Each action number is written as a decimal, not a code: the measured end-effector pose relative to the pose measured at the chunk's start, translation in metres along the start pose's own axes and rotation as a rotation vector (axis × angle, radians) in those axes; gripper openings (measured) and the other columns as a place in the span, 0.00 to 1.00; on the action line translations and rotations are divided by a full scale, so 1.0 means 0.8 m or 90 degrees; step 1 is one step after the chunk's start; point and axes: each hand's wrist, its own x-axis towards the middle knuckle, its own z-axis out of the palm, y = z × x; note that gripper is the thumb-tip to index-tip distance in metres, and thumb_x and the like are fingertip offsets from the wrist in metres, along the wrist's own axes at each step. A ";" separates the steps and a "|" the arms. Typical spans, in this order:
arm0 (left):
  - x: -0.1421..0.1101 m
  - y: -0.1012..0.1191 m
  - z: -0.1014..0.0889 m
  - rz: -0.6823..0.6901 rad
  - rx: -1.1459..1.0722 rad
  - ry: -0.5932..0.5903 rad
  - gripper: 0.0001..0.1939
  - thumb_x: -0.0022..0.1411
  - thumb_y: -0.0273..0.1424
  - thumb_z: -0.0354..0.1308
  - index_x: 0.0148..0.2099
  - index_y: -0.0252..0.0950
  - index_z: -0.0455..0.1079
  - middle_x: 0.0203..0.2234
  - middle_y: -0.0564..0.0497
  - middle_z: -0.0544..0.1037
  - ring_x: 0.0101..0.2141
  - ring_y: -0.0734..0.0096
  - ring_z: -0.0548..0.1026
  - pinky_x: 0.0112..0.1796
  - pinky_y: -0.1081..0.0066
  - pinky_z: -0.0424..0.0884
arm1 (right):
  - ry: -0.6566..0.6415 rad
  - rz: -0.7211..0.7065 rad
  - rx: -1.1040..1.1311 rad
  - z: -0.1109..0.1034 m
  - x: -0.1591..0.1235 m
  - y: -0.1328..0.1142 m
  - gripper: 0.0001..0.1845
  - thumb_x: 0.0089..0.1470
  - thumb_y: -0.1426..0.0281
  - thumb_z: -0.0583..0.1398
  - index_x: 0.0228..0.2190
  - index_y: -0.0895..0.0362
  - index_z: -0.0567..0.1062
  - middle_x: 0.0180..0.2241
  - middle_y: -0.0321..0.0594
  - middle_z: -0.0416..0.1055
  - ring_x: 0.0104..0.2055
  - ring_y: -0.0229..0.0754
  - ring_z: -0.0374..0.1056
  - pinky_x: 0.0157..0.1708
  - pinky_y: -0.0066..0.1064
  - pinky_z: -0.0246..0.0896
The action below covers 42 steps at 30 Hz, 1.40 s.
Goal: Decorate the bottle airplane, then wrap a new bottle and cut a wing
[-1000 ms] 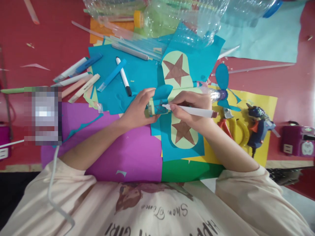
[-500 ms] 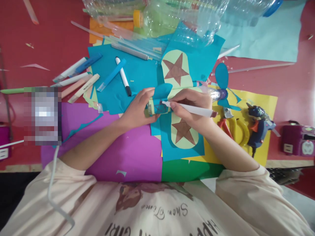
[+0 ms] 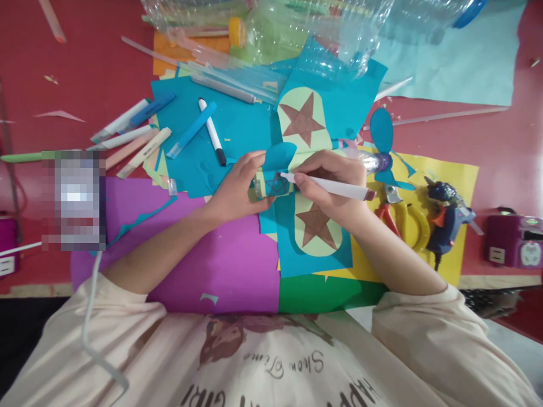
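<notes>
A model airplane [image 3: 304,151] lies across the sheets in front of me, built from a plastic bottle and paper. Its pale green wings carry brown stars [image 3: 302,120], and a blue paper propeller [image 3: 382,133] sits at its right end. My left hand [image 3: 241,191] grips the tail end between thumb and fingers. Pinched in my right hand [image 3: 335,181] is a white marker [image 3: 339,189] with a brown end; its tip touches a star outline [image 3: 276,184] on the blue tail piece. Part of the body is hidden under my right hand.
Several markers [image 3: 144,151] lie at the left on blue paper [image 3: 186,107]. Clear plastic bottles [image 3: 297,34] stand across the back. Yellow-and-red-handled scissors [image 3: 405,223] and a glue gun [image 3: 445,226] rest on yellow paper at the right. A phone-like device [image 3: 80,200] with a cable is at the left.
The marker's tip has made small strokes on the tail star, with my right hand shifting slightly. The star looks a little darker near the tip. My left hand keeps its hold.
</notes>
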 end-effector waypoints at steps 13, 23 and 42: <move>0.001 0.003 -0.001 -0.029 0.008 -0.017 0.26 0.61 0.44 0.55 0.56 0.39 0.55 0.54 0.40 0.68 0.56 0.53 0.68 0.51 0.56 0.71 | -0.011 -0.004 -0.007 -0.001 0.001 0.000 0.09 0.53 0.68 0.60 0.22 0.55 0.70 0.18 0.30 0.67 0.19 0.29 0.59 0.17 0.24 0.51; -0.005 0.002 -0.001 -0.102 -0.004 -0.045 0.31 0.60 0.49 0.53 0.58 0.38 0.53 0.56 0.40 0.67 0.59 0.52 0.65 0.55 0.54 0.68 | 0.029 -0.010 0.043 -0.006 0.003 -0.003 0.10 0.55 0.64 0.59 0.24 0.54 0.70 0.18 0.30 0.65 0.18 0.30 0.60 0.16 0.25 0.52; -0.003 0.003 -0.002 -0.112 -0.011 -0.070 0.36 0.60 0.54 0.51 0.58 0.32 0.52 0.57 0.32 0.66 0.60 0.47 0.64 0.55 0.49 0.66 | -0.006 -0.002 -0.032 -0.005 0.004 -0.002 0.08 0.50 0.70 0.58 0.21 0.55 0.67 0.16 0.29 0.63 0.17 0.29 0.54 0.17 0.25 0.48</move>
